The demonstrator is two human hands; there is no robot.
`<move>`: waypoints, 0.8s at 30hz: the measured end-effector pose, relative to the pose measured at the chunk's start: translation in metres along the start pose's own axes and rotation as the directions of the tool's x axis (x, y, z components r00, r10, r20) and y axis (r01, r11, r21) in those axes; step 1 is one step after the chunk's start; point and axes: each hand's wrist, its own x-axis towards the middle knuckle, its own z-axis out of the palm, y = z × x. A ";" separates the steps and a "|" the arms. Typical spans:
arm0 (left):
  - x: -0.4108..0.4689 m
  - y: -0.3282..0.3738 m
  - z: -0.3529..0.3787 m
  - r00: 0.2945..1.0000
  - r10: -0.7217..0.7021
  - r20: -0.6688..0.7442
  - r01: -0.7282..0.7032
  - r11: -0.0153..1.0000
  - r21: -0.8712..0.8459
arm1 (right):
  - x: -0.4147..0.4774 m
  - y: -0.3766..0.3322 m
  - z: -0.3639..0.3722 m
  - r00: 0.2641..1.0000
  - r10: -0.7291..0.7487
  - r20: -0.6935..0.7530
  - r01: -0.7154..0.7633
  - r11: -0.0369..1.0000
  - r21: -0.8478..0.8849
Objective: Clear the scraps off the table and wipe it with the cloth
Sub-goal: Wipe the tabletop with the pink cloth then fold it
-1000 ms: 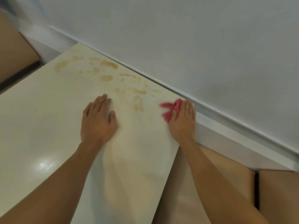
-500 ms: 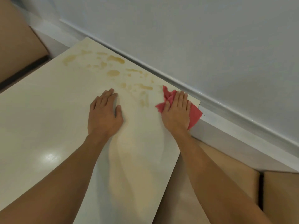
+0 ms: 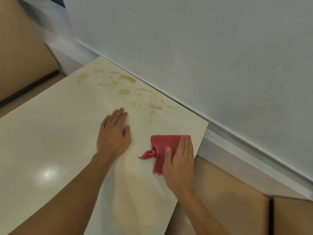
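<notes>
At far left, a tan seat cushion (image 3: 22,56) beside the cream table (image 3: 50,141), with a bright glare patch (image 3: 48,173) on the near left of the top. Toward the far edge, along the pale wall (image 3: 203,48), a scatter of yellowish-brown stains (image 3: 124,92), strung from the far left corner rightward. Just near of those stains, the left hand (image 3: 113,136): palm down, fingers straight and together, thumb out to the right, flat on the bare tabletop, holding nothing. To its right, near but apart, the red cloth (image 3: 162,146), spread on the table close to the right edge, one corner bunched and trailing left. On the cloth's right half, the right hand (image 3: 179,160): flat, fingers straight and pointing away, thumb laid along the fabric, pressing rather than gripping. Visible left of the thumb and just past the fingertips; hidden under the palm otherwise. Right of the table edge and lower down, more tan cushions (image 3: 220,192) below the wall's white ledge (image 3: 254,158).
</notes>
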 end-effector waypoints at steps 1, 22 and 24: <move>0.001 0.000 -0.001 1.000 -0.005 -0.011 0.005 0.999 -0.032 | 0.001 -0.009 0.008 0.991 0.131 0.014 -0.132 0.991 0.020; 0.021 -0.042 -0.016 0.995 -0.098 -0.013 0.099 0.982 0.162 | 0.136 -0.012 0.021 0.999 0.008 -0.043 -0.019 0.963 -0.270; 0.021 -0.042 -0.017 0.995 -0.103 -0.010 0.104 0.981 0.161 | 0.140 -0.033 0.030 0.991 -0.132 -0.001 0.126 0.948 -0.294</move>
